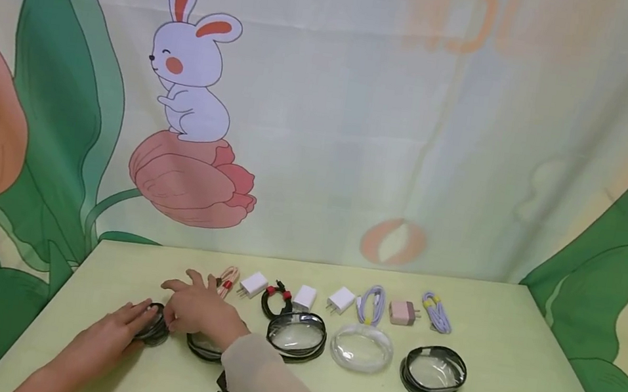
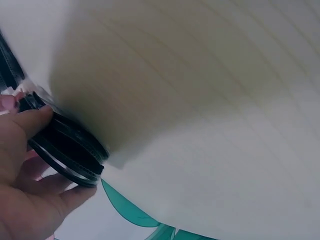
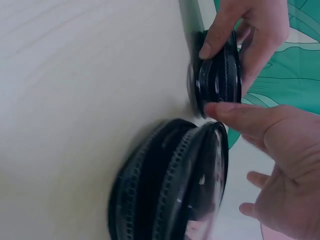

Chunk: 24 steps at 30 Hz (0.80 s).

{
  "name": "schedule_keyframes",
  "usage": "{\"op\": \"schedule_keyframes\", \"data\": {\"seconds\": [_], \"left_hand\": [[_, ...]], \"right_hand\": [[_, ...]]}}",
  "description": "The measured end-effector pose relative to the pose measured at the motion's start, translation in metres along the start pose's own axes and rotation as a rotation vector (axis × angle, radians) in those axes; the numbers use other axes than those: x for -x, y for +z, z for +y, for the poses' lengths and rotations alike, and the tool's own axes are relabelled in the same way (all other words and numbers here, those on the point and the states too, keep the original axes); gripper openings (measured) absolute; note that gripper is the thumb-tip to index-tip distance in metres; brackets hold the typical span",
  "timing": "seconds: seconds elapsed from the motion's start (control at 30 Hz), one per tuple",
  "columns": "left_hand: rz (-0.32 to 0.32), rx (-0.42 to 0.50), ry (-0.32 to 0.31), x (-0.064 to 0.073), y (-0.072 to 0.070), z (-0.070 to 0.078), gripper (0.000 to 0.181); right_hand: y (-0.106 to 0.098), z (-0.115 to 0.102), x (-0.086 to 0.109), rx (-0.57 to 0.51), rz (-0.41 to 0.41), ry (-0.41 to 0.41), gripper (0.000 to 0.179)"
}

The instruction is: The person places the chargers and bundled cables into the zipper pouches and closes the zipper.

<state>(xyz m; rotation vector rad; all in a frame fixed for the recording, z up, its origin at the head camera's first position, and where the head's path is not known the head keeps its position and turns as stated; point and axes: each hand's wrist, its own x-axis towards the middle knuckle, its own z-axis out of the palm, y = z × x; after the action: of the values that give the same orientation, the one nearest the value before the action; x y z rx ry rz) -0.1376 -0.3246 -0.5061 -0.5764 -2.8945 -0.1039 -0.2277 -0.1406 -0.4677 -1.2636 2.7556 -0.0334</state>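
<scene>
A small round zip pouch with black edging [image 1: 154, 327] stands tilted at the table's left, gripped by my left hand [image 1: 114, 332]. In the left wrist view, my left thumb and fingers [image 2: 37, 175] hold this black pouch [image 2: 70, 145] from opposite sides. My right hand [image 1: 201, 307] reaches across and pinches the pouch's near edge, its other fingers spread; the zip pull itself is too small to make out. The right wrist view shows the right hand [image 3: 290, 155] at the rim of the held pouch [image 3: 220, 75]. Another black-edged pouch [image 3: 165, 185] lies beneath the right hand.
Further right lie a black-edged pouch [image 1: 295, 336], a white-edged pouch [image 1: 362, 348] and another black one [image 1: 434, 371]. Behind them are coiled cables, such as a black one [image 1: 276, 300] and a purple one [image 1: 437, 313], and chargers, including a pink one [image 1: 402, 312]. A printed curtain [image 1: 323, 124] hangs behind.
</scene>
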Motion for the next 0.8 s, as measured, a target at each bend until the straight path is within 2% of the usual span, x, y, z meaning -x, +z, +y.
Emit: {"op": "schedule_keyframes", "data": {"seconds": [0.23,0.4,0.57,0.8], "left_hand": [[-0.057,-0.095,-0.096,0.0,-0.004,0.002,0.068],[-0.078,-0.139,-0.154,-0.004,0.001,0.008,0.067],[-0.093,-0.117,-0.214,-0.009,0.001,0.014,0.067],[-0.207,-0.045,-0.227,-0.005,-0.009,0.003,0.08]], "right_hand": [[0.006,-0.006,-0.001,-0.013,0.09,0.084,0.011],[0.005,-0.007,0.001,0.032,0.06,0.063,0.008],[0.003,-0.012,0.003,0.039,0.046,0.056,0.009],[0.014,-0.015,0.001,0.041,0.123,0.159,0.007]]}}
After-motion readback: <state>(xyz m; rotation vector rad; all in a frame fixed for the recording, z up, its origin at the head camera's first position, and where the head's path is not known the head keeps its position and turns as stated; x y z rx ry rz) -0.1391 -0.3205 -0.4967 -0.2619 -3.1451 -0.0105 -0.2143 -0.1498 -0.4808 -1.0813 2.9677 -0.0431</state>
